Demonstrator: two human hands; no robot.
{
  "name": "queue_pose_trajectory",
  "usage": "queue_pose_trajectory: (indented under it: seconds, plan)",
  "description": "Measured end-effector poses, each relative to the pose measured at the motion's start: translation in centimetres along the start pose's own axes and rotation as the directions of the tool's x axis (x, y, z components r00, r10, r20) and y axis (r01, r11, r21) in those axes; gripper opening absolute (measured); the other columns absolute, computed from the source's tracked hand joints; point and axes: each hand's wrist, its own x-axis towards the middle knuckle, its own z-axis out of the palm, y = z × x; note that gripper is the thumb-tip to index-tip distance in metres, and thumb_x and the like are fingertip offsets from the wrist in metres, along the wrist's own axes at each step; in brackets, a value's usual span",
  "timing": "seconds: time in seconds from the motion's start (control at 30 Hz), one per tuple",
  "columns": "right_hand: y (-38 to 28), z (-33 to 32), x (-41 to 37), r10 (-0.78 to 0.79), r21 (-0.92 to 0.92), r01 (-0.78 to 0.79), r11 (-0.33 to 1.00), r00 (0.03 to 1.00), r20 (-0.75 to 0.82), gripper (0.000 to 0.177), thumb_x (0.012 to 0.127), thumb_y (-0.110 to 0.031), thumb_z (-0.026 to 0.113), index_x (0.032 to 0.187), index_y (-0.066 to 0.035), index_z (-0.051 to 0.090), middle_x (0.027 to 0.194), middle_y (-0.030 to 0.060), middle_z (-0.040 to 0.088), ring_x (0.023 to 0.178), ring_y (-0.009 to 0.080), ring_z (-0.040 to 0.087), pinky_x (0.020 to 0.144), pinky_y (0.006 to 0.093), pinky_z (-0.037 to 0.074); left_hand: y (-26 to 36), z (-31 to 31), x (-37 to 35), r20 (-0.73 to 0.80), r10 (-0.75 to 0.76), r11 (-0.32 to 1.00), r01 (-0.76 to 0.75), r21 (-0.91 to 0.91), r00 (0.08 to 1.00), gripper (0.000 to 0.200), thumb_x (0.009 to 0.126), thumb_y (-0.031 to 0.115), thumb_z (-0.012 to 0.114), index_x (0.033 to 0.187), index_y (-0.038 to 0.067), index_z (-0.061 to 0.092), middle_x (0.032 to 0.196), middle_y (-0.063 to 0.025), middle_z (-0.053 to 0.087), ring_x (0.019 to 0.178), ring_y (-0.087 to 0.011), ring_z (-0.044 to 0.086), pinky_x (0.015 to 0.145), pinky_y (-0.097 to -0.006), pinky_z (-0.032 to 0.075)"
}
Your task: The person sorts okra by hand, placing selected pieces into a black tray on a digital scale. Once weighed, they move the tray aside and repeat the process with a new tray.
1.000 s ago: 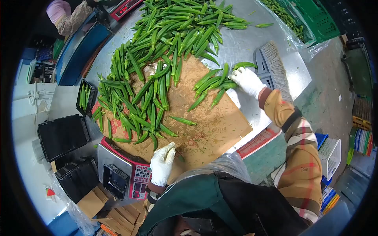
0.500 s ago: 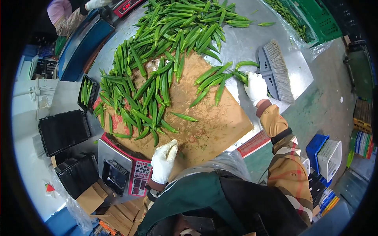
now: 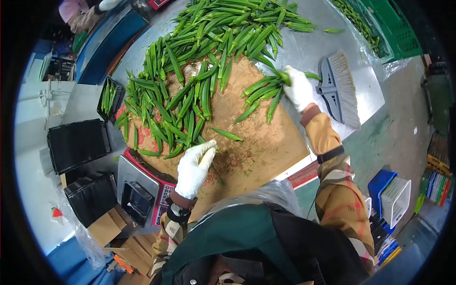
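Note:
White-gloved, my right hand [image 3: 299,89] has its fingers closed on okra pods [image 3: 283,79] at the stem ends of a small bunch [image 3: 262,93]. The bunch fans out to the left over the edge of a brown cardboard sheet [image 3: 266,152]. My left hand [image 3: 192,168], also gloved, hovers over the near part of the cardboard with fingers drawn together; no pod shows in them. Just beyond its fingertips lies the lower edge of a large okra pile [image 3: 190,90]. One loose okra pod [image 3: 226,134] rests apart to its right.
A grey brush head [image 3: 331,88] lies right of my right hand on the metal table [image 3: 304,45]. A red-framed scale [image 3: 137,185] stands at the near left. Beyond are a small black basket of okra [image 3: 107,102], a green crate [image 3: 396,28] and a co-worker's arm [image 3: 85,19].
My right hand has moved up and left, bringing its okra against the small bunch. My left hand has moved forward toward the pile's lower edge. The view has shifted slightly.

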Motion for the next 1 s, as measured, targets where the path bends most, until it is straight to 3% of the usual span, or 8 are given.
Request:
queue_pose_trajectory:
  seconds: [0.13,0.17,0.27,0.37,0.53,0.63,0.87,1.0]
  plan:
    - [-6.6,4.8,-2.7,-0.085,0.109,0.083,0.991,0.996,0.015,0.016,0.081,-0.006,0.058,0.096,-0.006,0.061,0.094,0.0169,0.064,0.09,0.0373,0.062,0.077,0.046,0.052,1.7,0.8,1.4,0.041,-0.054,0.949,0.064,-0.309,0.998,0.028,0.098,0.007,0.064,0.123,-0.005,0.066,0.116,-0.0107,0.071,0.105,-0.0139,0.067,0.093,-0.026,0.052]
    - [-8.9,6.1,-4.4,-0.204,-0.212,0.229,0.95,0.97,0.133,0.01,0.086,-0.01,0.056,0.094,-0.007,0.062,0.09,0.0169,0.064,0.088,0.0339,0.063,0.075,0.0449,0.053,1.4,1.0,1.4,0.043,-0.052,0.957,0.062,-0.282,0.998,0.028,0.098,0.007,0.064,0.123,-0.005,0.066,0.116,-0.0107,0.071,0.105,-0.0143,0.067,0.093,-0.0265,0.052]
    - [-15.8,4.7,-8.8,-0.308,0.077,0.301,0.951,0.889,0.339,0.011,0.086,-0.009,0.056,0.095,-0.008,0.063,0.084,0.0165,0.066,0.081,0.0328,0.066,0.072,0.0444,0.054,0.3,0.7,1.3,0.028,-0.031,0.999,0.031,-0.006,0.999,0.024,0.097,0.006,0.065,0.118,-0.004,0.069,0.117,-0.0108,0.071,0.106,-0.0158,0.067,0.096,-0.0289,0.051]
    - [-15.6,2.0,-7.8,-0.193,0.231,0.113,0.966,0.912,0.363,0.021,0.077,-0.014,0.067,0.097,-0.008,0.064,0.079,0.0164,0.067,0.077,0.036,0.068,0.066,0.0475,0.054,-1.3,-0.5,0.6,-0.088,-0.01,0.996,0.002,-0.088,0.996,0.022,0.096,0.005,0.065,0.115,-0.004,0.07,0.118,-0.0107,0.071,0.107,-0.0162,0.066,0.097,-0.0298,0.05]
    - [-3.8,-3.1,1.4,-0.048,-0.283,0.038,0.958,0.998,-0.03,0.02,0.078,-0.019,0.07,0.098,-0.014,0.069,0.087,0.0107,0.07,0.085,0.0308,0.066,0.072,0.0454,0.046,-3.0,-3.2,-0.6,-0.126,-0.215,0.908,0.151,-0.391,0.968,0.028,0.101,0.008,0.059,0.126,-0.006,0.062,0.118,-0.0118,0.07,0.108,-0.0157,0.065,0.099,-0.0275,0.048]
    - [5.0,-2.2,2.7,0.053,-0.649,0.029,0.76,0.993,0.107,0.021,0.092,-0.017,0.052,0.104,-0.017,0.068,0.098,0.0074,0.07,0.094,0.0292,0.067,0.078,0.0452,0.046,-3.9,-3.3,-0.9,-0.126,-0.237,0.889,0.163,-0.427,0.963,0.028,0.101,0.007,0.058,0.125,-0.006,0.063,0.118,-0.0109,0.07,0.107,-0.0152,0.065,0.099,-0.0275,0.048]
    - [5.4,-3.4,2.9,-0.014,-0.513,0.111,0.851,0.982,0.188,0.031,0.08,-0.015,0.07,0.111,-0.015,0.066,0.097,0.0098,0.067,0.095,0.0293,0.066,0.08,0.0442,0.046,-3.5,-0.8,-1.2,-0.053,-0.186,0.93,0.158,-0.333,0.981,0.026,0.1,0.01,0.061,0.122,-0.003,0.066,0.118,-0.0098,0.071,0.108,-0.0154,0.065,0.097,-0.0283,0.049]
    - [-0.1,-6.0,-0.7,-0.052,-0.384,0.141,0.912,0.971,0.233,0.034,0.074,-0.011,0.072,0.107,-0.011,0.066,0.095,0.0115,0.066,0.092,0.0318,0.064,0.081,0.0446,0.047,-1.7,1.6,-0.7,-0.032,0.009,0.994,-0.006,0.112,0.999,0.02,0.096,0.019,0.067,0.108,0.004,0.075,0.107,-0.0076,0.075,0.1,-0.0179,0.067,0.093,-0.0307,0.051]
